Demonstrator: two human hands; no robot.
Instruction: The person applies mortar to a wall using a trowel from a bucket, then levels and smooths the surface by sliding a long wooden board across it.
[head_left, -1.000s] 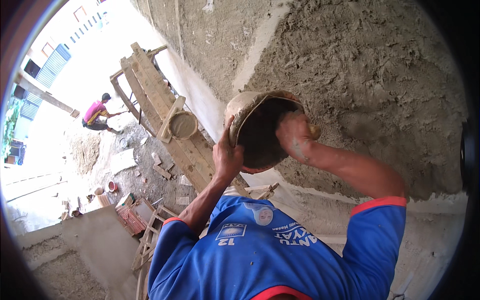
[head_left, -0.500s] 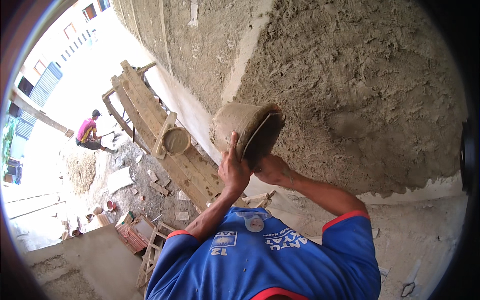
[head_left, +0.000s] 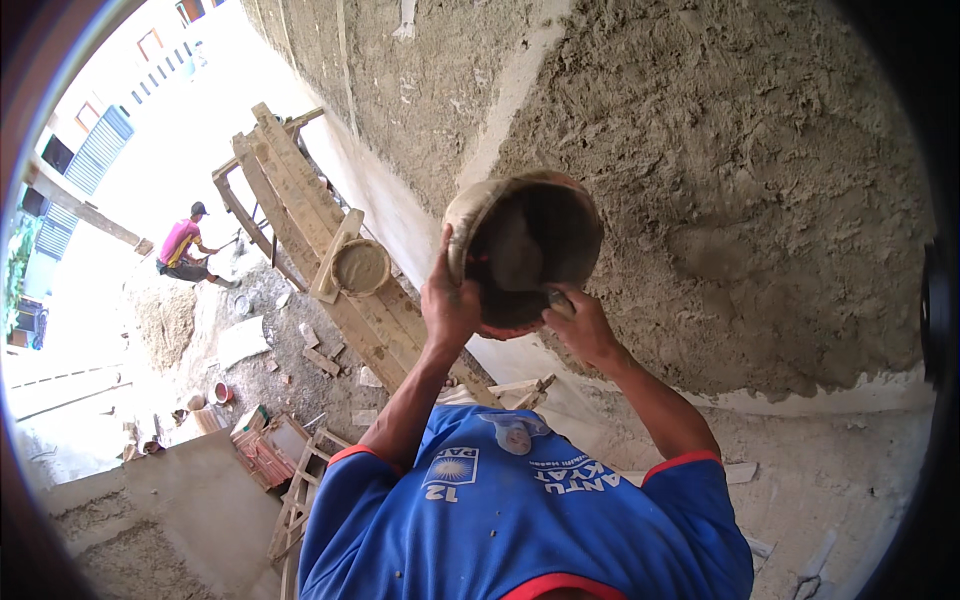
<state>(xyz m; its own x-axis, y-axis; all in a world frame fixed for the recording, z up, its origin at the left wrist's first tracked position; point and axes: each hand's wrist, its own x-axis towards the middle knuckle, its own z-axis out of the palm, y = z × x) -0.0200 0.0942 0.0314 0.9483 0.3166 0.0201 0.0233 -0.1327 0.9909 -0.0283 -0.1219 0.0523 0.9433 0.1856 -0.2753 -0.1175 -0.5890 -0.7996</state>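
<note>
A mortar-caked bucket [head_left: 470, 205] is held up before the plaster wall, its dark mouth tilted toward me. My left hand [head_left: 450, 305] grips its left side, thumb up along the rim. At the lower right of the mouth, my right hand [head_left: 585, 325] is closed around the short handle of a trowel [head_left: 560, 303]. The trowel's blade is hard to make out in the shaded inside of the bucket. Rough wet plaster [head_left: 720, 200] covers the wall beyond and to the right.
Scaffold planks [head_left: 300, 200] run along the wall at left, carrying a round mortar container [head_left: 361, 268] and a short board [head_left: 338, 255]. Far below, a person in a pink shirt [head_left: 180, 240] crouches by a sand heap [head_left: 165, 325]. A wooden ladder-like frame [head_left: 300, 500] stands lower left.
The bucket has turned its mouth toward me and shifted slightly up and right. My right hand has moved right from under it to the rim's lower right.
</note>
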